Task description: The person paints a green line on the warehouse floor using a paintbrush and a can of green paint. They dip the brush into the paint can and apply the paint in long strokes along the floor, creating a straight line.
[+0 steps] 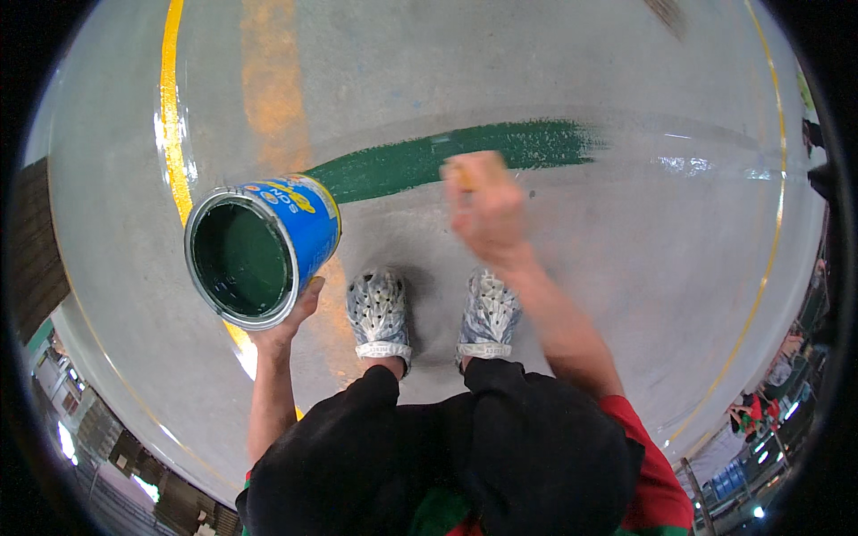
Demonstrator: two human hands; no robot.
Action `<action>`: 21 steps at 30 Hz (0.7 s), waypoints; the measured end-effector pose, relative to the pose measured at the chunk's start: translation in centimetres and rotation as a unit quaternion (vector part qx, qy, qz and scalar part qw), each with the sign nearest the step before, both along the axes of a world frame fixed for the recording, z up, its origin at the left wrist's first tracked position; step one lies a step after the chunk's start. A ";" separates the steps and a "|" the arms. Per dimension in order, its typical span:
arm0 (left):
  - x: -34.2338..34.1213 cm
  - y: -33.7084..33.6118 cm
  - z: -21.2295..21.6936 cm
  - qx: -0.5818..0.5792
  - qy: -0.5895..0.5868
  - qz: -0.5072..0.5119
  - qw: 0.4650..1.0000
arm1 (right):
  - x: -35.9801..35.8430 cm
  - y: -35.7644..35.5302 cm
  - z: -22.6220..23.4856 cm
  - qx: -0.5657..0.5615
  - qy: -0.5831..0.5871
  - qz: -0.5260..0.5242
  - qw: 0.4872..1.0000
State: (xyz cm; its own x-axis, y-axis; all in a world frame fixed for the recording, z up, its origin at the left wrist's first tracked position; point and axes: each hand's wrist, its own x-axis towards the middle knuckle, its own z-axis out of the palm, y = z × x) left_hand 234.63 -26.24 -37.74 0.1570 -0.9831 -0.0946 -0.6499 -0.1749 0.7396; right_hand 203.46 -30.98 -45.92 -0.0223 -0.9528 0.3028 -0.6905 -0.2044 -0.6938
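Observation:
My left hand (288, 323) grips a blue paint can (310, 234) from below, tilted so its open mouth faces me. Dark green paint (241, 259) shows inside, with smears around the metal rim. My right hand (490, 207), smeared by motion, is closed on a paintbrush (465, 177); a bit of its yellowish handle shows, and its bristles cannot be made out clearly. Just beyond that hand, a broad green painted stripe (393, 165) crosses the grey floor, running from behind the can to a ragged, streaky right end.
My two marbled grey-and-white clogs (378, 308) stand on the grey floor (626, 259) just below the stripe. A yellow line (170, 107) and a worn orange band (273, 89) run at the left. Another yellow line (776, 223) curves at the right.

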 end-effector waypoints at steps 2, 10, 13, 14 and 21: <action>-0.8 0.0 -0.4 0.025 -0.031 -0.013 0.999 | 4.3 -0.4 -0.5 0.037 -0.145 0.016 0.989; -1.7 1.3 -1.4 0.077 0.054 -0.037 0.995 | -9.8 1.3 -0.6 0.126 -0.170 -0.236 0.948; -1.5 2.0 -2.6 0.066 0.067 -0.051 0.994 | -17.7 2.0 0.7 0.072 0.116 -0.319 0.938; -1.5 2.1 -3.1 0.048 0.064 -0.065 0.995 | -18.9 2.1 1.3 0.013 0.142 -0.296 0.944; -3.9 -0.3 -5.5 -0.109 0.158 -0.141 0.971 | -13.1 1.8 12.8 -0.067 -0.286 -0.238 0.926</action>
